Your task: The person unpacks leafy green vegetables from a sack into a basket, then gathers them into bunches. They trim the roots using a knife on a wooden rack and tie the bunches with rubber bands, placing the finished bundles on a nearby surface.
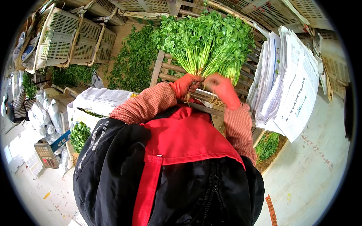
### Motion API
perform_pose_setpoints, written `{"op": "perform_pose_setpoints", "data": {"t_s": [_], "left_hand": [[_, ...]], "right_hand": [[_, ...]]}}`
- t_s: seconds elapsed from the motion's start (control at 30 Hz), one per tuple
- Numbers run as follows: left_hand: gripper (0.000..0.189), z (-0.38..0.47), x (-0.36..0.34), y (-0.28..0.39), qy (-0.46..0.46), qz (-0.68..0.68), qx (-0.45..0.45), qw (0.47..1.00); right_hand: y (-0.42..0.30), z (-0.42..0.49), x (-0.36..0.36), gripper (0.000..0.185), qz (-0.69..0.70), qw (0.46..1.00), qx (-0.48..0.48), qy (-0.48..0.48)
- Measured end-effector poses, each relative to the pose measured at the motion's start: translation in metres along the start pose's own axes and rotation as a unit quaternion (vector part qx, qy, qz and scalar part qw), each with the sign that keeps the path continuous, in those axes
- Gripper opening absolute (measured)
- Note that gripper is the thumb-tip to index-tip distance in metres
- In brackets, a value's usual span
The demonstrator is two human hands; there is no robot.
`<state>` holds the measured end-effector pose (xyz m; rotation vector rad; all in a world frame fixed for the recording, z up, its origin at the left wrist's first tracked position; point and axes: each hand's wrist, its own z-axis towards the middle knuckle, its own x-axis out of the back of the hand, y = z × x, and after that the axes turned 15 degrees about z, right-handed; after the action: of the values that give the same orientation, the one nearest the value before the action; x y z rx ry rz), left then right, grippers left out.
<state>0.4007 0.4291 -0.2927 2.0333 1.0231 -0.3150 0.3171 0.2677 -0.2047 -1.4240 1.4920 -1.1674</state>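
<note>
Before me, on a slatted wooden rack [173, 67], lies a large heap of leafy green herbs [203, 36], like celery or coriander, with pale stems and roots towards my body. My left hand [186, 84], in an orange-red glove, is closed around the root ends of a bunch [195, 60]. Just right of it is my right hand [223, 87], in the same kind of glove and blurred; its fingertips are near the bunch's root end, and whether they grip anything is unclear. Thin roots [213, 100] hang below the hands. A further bunch [233, 72] lies right of them.
Stacked newspapers [294, 79] hang over the rack's right side. Plastic crates [59, 36] stand at the upper left, near loose greens [133, 56] on the floor. At left are a newspaper-covered box [99, 97], a scale [46, 154] and filled plastic bags [53, 115].
</note>
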Motion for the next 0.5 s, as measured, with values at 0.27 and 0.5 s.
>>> {"op": "perform_pose_setpoints", "data": {"t_s": [0.27, 0.5], "left_hand": [[0.017, 0.005, -0.003, 0.000, 0.016, 0.041, -0.029, 0.999], [0.012, 0.003, -0.010, 0.000, 0.110, 0.071, -0.017, 0.991]], "right_hand": [[-0.071, -0.006, 0.054, 0.027, 0.396, 0.860, 0.256, 0.197], [0.009, -0.019, 0.005, 0.035, 0.095, 0.974, -0.088, 0.183]]}}
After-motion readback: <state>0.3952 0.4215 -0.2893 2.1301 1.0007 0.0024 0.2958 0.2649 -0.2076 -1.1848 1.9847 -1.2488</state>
